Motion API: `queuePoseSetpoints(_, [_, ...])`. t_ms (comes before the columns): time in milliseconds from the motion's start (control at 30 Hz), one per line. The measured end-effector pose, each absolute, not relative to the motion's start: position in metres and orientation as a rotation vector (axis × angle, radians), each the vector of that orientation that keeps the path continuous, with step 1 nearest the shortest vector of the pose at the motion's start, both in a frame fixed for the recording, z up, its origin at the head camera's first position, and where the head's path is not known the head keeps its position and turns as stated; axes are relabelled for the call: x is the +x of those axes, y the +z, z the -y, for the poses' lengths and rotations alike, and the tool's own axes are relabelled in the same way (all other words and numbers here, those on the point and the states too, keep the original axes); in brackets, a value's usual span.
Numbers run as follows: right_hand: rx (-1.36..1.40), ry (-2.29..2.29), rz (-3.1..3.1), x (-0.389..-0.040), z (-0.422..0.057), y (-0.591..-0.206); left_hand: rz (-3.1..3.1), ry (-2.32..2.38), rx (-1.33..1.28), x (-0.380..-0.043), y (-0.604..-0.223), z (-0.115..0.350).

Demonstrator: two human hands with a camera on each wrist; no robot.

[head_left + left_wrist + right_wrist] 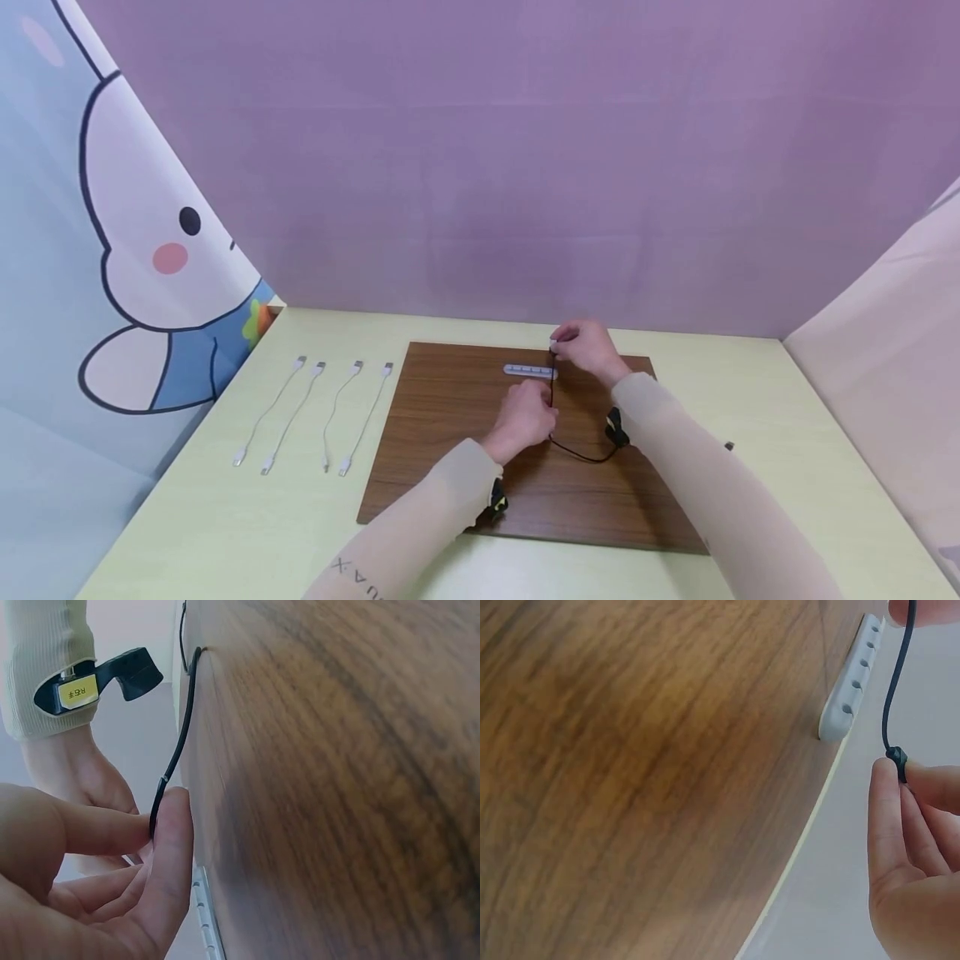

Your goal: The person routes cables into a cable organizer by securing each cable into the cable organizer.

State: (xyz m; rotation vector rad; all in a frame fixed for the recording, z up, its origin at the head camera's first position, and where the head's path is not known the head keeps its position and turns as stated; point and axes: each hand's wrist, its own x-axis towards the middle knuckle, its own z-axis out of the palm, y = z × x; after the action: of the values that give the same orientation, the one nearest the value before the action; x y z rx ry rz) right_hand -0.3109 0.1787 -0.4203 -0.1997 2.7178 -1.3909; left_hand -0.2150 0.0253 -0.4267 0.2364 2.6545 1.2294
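Sleeves: the left sleeve (405,525) and right sleeve (705,475), both pale, reach in from the near edge; each wrist bears a black device, the one on the right wrist (75,691) with a yellow label.
Wooden board (442,433): brown, grained, flat beneath both hands.
Left hand (522,414): just above the board, thumb and finger pinching the black cable.
Black cable (577,455): runs up from the left hand to the right; its lower part curves over the board toward the right forearm, which hides the rest.
White cables (371,416): four, laid side by side on the pale yellow table (187,533), left of the board.
Cable clip (528,371): light strip with a row of slots, near the board's far edge; the black cable passes in front of its right end in the head view.
Right hand (588,346): beyond the left, fingertips closed on the dark connector (898,761) at the black cable's end.
Backdrop (525,167): lilac cloth behind the table.
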Motion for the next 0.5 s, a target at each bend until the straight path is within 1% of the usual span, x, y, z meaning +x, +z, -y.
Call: queuePoseSetpoints(500, [-0.172, -1.277, -2.777, -0.314, -0.172, -0.433, -2.64, 1.176, 0.257, -0.216, -0.428, -0.022])
